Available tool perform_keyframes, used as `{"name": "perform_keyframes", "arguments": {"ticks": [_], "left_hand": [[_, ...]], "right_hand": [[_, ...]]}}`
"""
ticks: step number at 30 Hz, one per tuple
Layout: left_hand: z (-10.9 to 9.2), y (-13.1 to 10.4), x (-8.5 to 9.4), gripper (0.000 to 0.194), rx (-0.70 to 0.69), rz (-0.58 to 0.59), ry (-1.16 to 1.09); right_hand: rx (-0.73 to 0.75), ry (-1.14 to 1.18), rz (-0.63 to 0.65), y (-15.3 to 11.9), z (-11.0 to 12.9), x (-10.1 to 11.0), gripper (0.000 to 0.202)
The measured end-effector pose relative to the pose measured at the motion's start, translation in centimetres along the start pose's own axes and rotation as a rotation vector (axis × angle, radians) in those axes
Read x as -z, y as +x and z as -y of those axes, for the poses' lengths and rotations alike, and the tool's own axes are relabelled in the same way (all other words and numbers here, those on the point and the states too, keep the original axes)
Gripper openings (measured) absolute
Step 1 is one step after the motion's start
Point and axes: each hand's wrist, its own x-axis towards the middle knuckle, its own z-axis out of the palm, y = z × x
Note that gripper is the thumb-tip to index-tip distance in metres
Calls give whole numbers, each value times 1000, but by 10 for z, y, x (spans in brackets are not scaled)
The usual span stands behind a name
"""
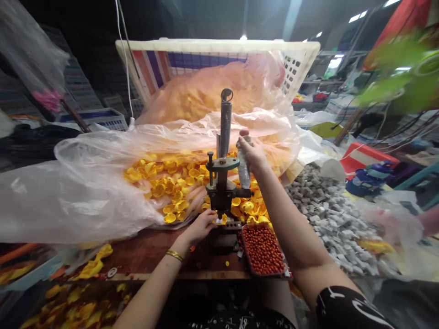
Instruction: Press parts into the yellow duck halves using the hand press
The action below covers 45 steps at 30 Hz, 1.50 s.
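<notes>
A dark metal hand press (223, 183) with a tall spring stands at the middle of the wooden table. My right hand (252, 151) is wrapped round the upper part of its wrapped lever handle (243, 169). Low at the press, the fingers of my left hand (204, 223) pinch a small yellow plastic shell (222, 220) under the ram. Part of that shell is hidden by the fingers and the press. Right of the press base sits a clear tray of small red-brown beads (263, 249). Many loose yellow shells (173, 185) lie behind the press.
A large white crate (219, 45) lies tipped behind, with a clear plastic bag (103, 164) spilling from it across the left. Small grey-white pieces (322, 214) are heaped at right. A blue jug (370, 178) stands beyond them. More yellow pieces (75, 306) lie below the table edge.
</notes>
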Motion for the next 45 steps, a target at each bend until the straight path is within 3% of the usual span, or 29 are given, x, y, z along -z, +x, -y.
{"name": "perform_keyframes", "arguments": {"ticks": [5, 8, 10, 12, 15, 17, 19, 21, 24, 26, 28, 29, 32, 34, 36, 38, 40, 43, 45], "left_hand": [[-1, 0, 0, 13, 3, -35, -21], [1, -2, -4, 13, 17, -84, -45], [1, -3, -10, 13, 48, -146, -63], [2, -1, -20, 13, 99, -232, -80], [0, 1, -35, 20, 184, -356, -100], [-3, -7, -35, 26, 234, -417, -111], [-7, -32, -18, 29, 275, -467, -102], [-16, -75, 16, 30, 300, -550, 3], [-40, -143, 78, 37, 324, -806, 468], [-56, -160, 102, 38, 327, -952, 717], [-62, -142, 101, 28, 229, -880, 643], [-60, -123, 92, 20, 185, -765, 548], [-36, -48, 47, 11, 165, -405, 396], [-15, -5, 21, 25, 164, -328, 372], [3, 21, 6, 30, 154, -333, 356], [13, 27, 1, 29, 144, -365, 333], [19, 19, 1, 30, 137, -397, 315], [20, -9, 0, 31, 150, -494, 219], [19, -30, -5, 31, 207, -593, 5]], "right_hand": [[367, -141, -282, -104, 42, 4, 29], [448, -166, -373, -130, 48, 8, 27], [408, -128, -290, -109, 45, 7, 27], [277, -46, -162, -68, 34, 4, 28], [-68, 59, -16, -16, 10, -1, 28], [-271, 69, 62, -10, -8, 6, 29], [-347, 55, 144, -27, -23, 31, 35], [-330, -40, 194, -55, -36, 80, 42], [-368, -695, 157, -92, -61, 177, 28], [-516, -1268, 194, -107, -82, 232, 18], [-614, -1493, 314, -114, -101, 262, 15], [-637, -1523, 354, -116, -109, 267, 16], [-638, -1504, 385, -117, -123, 261, 22], [-633, -1519, 385, -116, -126, 254, 20], [-627, -1538, 379, -117, -125, 252, 17], [-624, -1565, 367, -119, -125, 254, 15], [-621, -1589, 361, -123, -125, 256, 19], [-595, -1595, 375, -125, -127, 257, 21], [-571, -1590, 382, -124, -128, 256, 21]]}}
